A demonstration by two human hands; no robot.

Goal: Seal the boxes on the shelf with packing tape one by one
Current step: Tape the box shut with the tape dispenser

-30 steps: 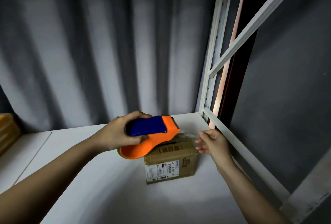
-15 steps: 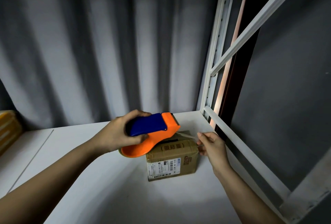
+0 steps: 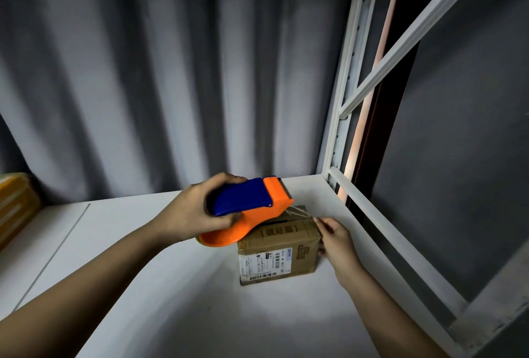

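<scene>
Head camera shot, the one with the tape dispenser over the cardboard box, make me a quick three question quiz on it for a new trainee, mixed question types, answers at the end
1. True or false: the left hand grips the orange and blue tape dispenser.
2. Multiple choice: the right hand is at which part of the cardboard box? A) its left side B) its top right edge C) underneath it
3. Fill in: the box stands on the white ____, near its right-hand frame.

Key
1. True
2. B, where it holds the clear tape end down
3. shelf
</scene>
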